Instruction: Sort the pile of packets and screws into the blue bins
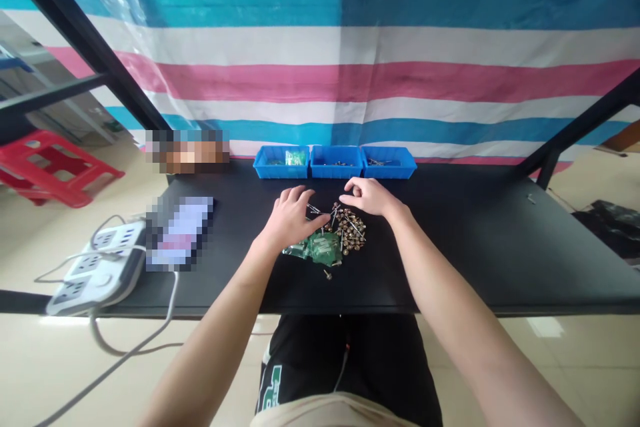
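Observation:
My left hand (293,217) hovers with spread fingers over the left side of a small heap on the black table. Beneath and beside it lie green plastic packets (326,248) and a few thin silver screws or pins (313,209). My right hand (369,196) is at the heap's far right edge, its fingers bent, with a gap between thumb and forefinger and nothing visible in it. Brass-coloured, screw-like pieces (354,230) make up most of the heap, mixed with thin silver ones. One loose brass piece (327,275) lies nearer to me.
Behind the heap stand a left blue bin (281,172) with green packets, a middle blue bin (336,172) and a right blue bin (390,172) with small metal parts. A white power strip (107,267) with cables and a blurred phone-like object (183,230) occupy the table's left.

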